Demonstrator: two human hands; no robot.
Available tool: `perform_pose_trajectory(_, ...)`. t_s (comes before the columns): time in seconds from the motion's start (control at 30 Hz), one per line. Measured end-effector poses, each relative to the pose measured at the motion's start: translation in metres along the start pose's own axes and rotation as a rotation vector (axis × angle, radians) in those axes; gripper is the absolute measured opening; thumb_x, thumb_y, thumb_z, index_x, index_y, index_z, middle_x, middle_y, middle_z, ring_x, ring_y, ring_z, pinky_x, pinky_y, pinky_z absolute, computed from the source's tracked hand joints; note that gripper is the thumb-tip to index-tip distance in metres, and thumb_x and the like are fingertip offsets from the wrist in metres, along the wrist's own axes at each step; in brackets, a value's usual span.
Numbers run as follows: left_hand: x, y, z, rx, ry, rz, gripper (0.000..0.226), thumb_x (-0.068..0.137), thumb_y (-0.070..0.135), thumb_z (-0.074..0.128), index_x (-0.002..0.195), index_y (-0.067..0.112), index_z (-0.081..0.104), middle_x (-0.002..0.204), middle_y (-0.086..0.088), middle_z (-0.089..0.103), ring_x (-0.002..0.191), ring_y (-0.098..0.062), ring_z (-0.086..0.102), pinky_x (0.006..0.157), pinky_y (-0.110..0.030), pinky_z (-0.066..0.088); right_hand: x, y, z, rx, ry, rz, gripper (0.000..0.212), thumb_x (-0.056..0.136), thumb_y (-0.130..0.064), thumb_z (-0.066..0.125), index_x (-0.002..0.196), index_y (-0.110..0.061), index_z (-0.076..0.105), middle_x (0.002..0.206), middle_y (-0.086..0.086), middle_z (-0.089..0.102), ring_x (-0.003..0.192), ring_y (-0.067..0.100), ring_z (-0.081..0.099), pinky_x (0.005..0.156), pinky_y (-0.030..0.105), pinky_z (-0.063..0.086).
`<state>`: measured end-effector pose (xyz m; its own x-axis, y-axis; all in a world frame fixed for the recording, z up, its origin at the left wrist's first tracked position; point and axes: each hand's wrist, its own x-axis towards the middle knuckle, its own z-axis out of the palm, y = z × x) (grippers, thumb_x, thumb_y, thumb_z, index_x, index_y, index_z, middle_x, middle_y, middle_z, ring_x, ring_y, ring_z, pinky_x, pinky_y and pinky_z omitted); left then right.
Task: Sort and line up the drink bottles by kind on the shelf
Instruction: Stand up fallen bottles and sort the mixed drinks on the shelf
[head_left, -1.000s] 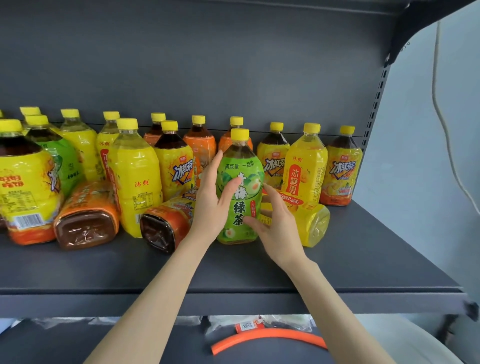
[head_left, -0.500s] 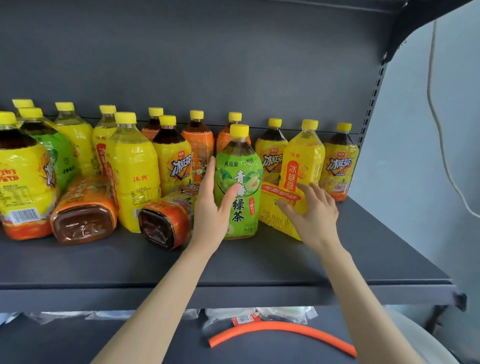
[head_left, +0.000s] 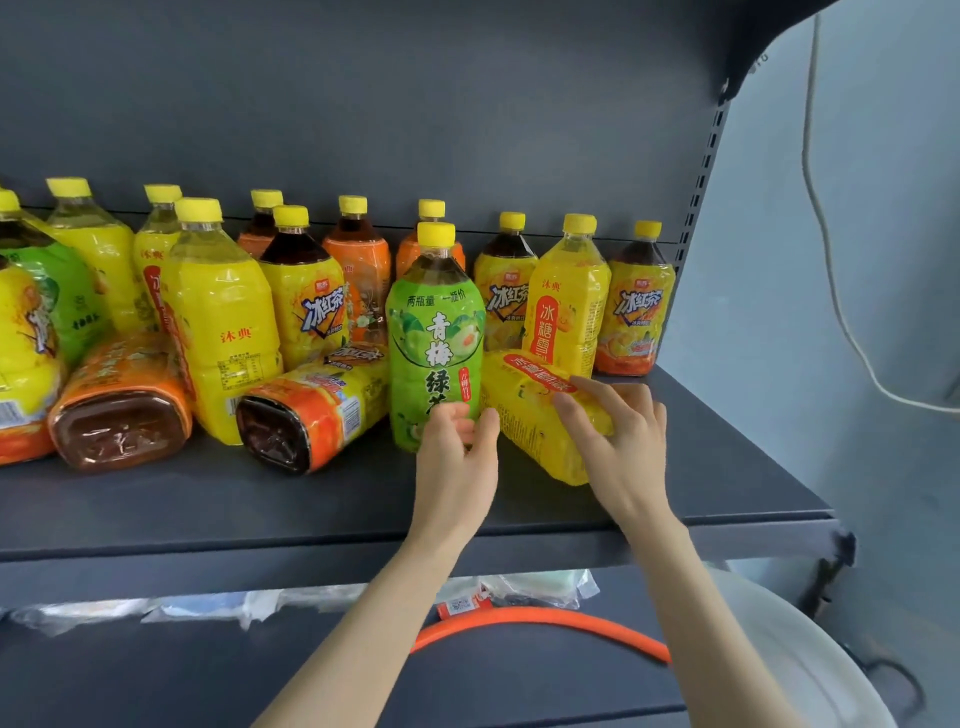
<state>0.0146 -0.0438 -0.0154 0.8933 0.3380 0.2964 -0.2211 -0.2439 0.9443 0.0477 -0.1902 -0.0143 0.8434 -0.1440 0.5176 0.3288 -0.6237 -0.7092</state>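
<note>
Head view: left hand (head_left: 457, 457) has slid low on the upright green-labelled plastic tea bottle (head_left: 436, 332), fingers curled; grip unconfirmed. Right hand (head_left: 618, 436) has shifted onto the toppled yellow plastic juice bottle (head_left: 535, 415) just beside it, fingers wrapped over. Judgement: righting it comes next. Both bottles sit at the front of the dark grey metal shelf (head_left: 727, 467).

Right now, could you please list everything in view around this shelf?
green tea bottles: 2, green, centre front and far left
yellow bottles: 5, yellow, four upright, one lying right
iced tea bottles: 5, yellow labels, four upright, one lying centre
orange bottles: 4, orange, three at back, one lying left
shelf: 1, dark grey
hose: 1, orange, below
cable: 1, white, right wall
left hand: against centre green tea bottle's foot
right hand: grips lying yellow bottle
</note>
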Motion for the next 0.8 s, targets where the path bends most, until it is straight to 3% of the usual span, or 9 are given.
perform_pose_trajectory(0.07,-0.002,0.007,0.010,0.014,-0.038,-0.069,0.040,0.095,0.041,0.048,0.121,0.012,0.047,0.103,-0.001,0.059,0.093,-0.014,0.059,0.079,-0.026,0.047,-0.004,0.002,-0.007,0.104,-0.012,0.002,0.040,0.082,-0.063,0.057,0.112,-0.039,0.067,0.106,-0.006,0.048,0.111,0.013,0.038,0.089,0.028,0.032)
perform_pose_trajectory(0.17,-0.008,0.018,0.025,0.032,-0.082,-0.159,0.045,0.095,0.051,0.040,0.122,0.015,0.044,0.102,0.004,0.058,0.094,-0.015,0.056,0.085,-0.032,0.041,-0.005,0.006,-0.018,0.395,-0.090,0.085,0.022,0.086,-0.051,0.062,0.103,-0.038,0.069,0.104,-0.003,0.053,0.102,0.002,0.051,0.086,0.021,0.045)
perform_pose_trajectory(0.27,-0.007,0.022,0.037,0.097,-0.084,-0.230,0.072,0.092,0.063,0.033,0.140,0.010,0.035,0.136,-0.005,0.049,0.124,-0.026,0.046,0.105,-0.039,0.035,0.001,0.009,-0.029,0.456,-0.282,0.182,0.036,0.090,-0.049,0.056,0.117,-0.026,0.063,0.114,-0.005,0.062,0.104,0.002,0.057,0.080,0.018,0.043)
perform_pose_trajectory(0.37,-0.007,0.023,0.044,0.159,-0.072,-0.289,0.079,0.089,0.068,0.029,0.145,0.012,0.030,0.146,-0.009,0.041,0.133,-0.029,0.038,0.110,-0.042,0.030,0.007,0.011,-0.032,0.450,-0.483,0.233,0.052,0.092,-0.054,0.049,0.134,-0.024,0.052,0.123,-0.014,0.054,0.113,0.004,0.049,0.090,0.023,0.034)
perform_pose_trajectory(0.43,-0.010,0.023,0.046,0.179,-0.074,-0.276,0.076,0.089,0.068,0.030,0.144,0.015,0.033,0.145,-0.006,0.042,0.133,-0.029,0.038,0.109,-0.041,0.030,0.008,0.013,-0.035,0.468,-0.536,0.218,0.047,0.093,-0.052,0.047,0.132,-0.027,0.054,0.122,-0.017,0.053,0.115,0.003,0.047,0.094,0.024,0.031)
perform_pose_trajectory(0.57,-0.020,0.017,0.044,0.099,-0.077,-0.126,0.064,0.080,0.075,0.040,0.119,0.025,0.052,0.117,0.005,0.060,0.113,-0.020,0.055,0.102,-0.043,0.041,0.003,0.019,-0.043,0.565,-0.534,0.148,0.017,0.097,-0.040,0.048,0.101,-0.037,0.064,0.099,-0.024,0.069,0.101,-0.004,0.061,0.089,0.019,0.040)
perform_pose_trajectory(0.63,-0.024,0.014,0.041,0.002,-0.083,-0.078,0.074,0.071,0.077,0.046,0.126,0.028,0.053,0.119,0.008,0.061,0.111,-0.013,0.057,0.099,-0.042,0.046,0.000,0.022,-0.046,0.659,-0.553,0.116,0.024,0.098,-0.033,0.050,0.114,-0.025,0.066,0.106,-0.011,0.073,0.103,0.004,0.065,0.089,0.021,0.046)
perform_pose_trajectory(0.7,-0.028,0.013,0.039,-0.074,-0.103,-0.027,0.072,0.073,0.070,0.053,0.133,0.029,0.049,0.124,0.009,0.060,0.113,-0.009,0.056,0.096,-0.035,0.049,-0.002,0.023,-0.050,0.734,-0.559,0.081,0.035,0.094,-0.032,0.055,0.125,-0.017,0.061,0.115,-0.001,0.071,0.110,0.014,0.065,0.095,0.030,0.048)
perform_pose_trajectory(0.8,-0.030,0.014,0.035,-0.150,-0.122,0.043,0.061,0.084,0.051,0.062,0.137,0.027,0.044,0.127,0.010,0.057,0.116,-0.006,0.053,0.085,-0.018,0.051,-0.003,0.027,-0.050,0.800,-0.548,0.055,0.040,0.088,-0.028,0.057,0.127,-0.021,0.059,0.118,0.000,0.069,0.113,0.020,0.063,0.100,0.040,0.048)
